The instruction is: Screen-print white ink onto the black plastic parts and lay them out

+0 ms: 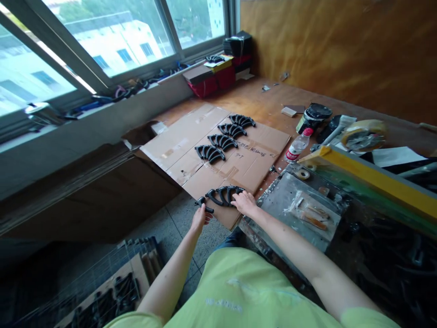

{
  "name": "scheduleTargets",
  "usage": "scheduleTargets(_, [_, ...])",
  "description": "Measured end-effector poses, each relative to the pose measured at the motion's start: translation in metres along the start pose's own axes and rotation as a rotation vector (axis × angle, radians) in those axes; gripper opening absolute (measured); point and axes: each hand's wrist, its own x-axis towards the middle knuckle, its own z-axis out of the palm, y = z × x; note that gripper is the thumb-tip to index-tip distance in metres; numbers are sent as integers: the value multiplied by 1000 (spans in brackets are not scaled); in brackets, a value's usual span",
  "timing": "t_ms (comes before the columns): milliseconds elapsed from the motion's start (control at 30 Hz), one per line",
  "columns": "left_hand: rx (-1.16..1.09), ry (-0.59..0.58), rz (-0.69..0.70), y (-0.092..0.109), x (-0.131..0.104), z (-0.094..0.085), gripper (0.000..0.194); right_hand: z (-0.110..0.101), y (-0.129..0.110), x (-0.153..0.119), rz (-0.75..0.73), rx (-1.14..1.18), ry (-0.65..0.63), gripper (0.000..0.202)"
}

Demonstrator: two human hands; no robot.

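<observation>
Near the front edge of a flat cardboard sheet, my left hand pinches a black curved handle-like part between thumb and fingers. This part sits just left of a fanned row of similar black curved parts lying on the cardboard. At the right end of that row, my right hand has its fingers closed on another black curved part, mostly hidden by the fingers. Farther back, several black parts lie in fanned groups, one behind another. Handwriting marks the cardboard beside them.
To the right stand a plastic bottle with a red cap, a black-topped tub and a tape roll. A yellow-edged frame borders the stained work surface. Red boxes stand by the window. More black parts lie at lower left.
</observation>
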Motion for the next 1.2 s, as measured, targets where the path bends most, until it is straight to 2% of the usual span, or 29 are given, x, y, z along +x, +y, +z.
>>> scheduleTargets(133, [180, 3, 55, 8, 20, -2, 51, 9, -10, 13, 46, -7, -34, 30])
scheduleTargets(267, [312, 93, 110, 29, 38, -11, 40, 11, -10, 17, 33, -1, -8, 28])
scheduleTargets(367, [366, 202, 161, 35, 33, -10, 35, 13, -8, 19, 43, 13, -4, 30])
scheduleTargets(467, [397, 287, 254, 31, 16, 2, 36, 14, -7, 19, 44, 27, -15, 33])
scheduleTargets(567, [468, 261, 401, 30, 8, 19, 38, 15, -7, 19, 46, 26, -22, 35])
scheduleTargets(667, [587, 214, 420, 35, 15, 26, 43, 15, -7, 19, 45, 19, -15, 35])
scheduleTargets(767, [625, 209, 392, 36, 22, 23, 44, 16, -6, 17, 48, 22, 2, 36])
scheduleTargets(967, [671, 208, 440, 26, 14, 19, 41, 11, -7, 19, 26, 49, -16, 38])
scheduleTargets(1200, [720, 210, 543, 47, 29, 17, 41, 2, -10, 26, -40, 106, -108, 43])
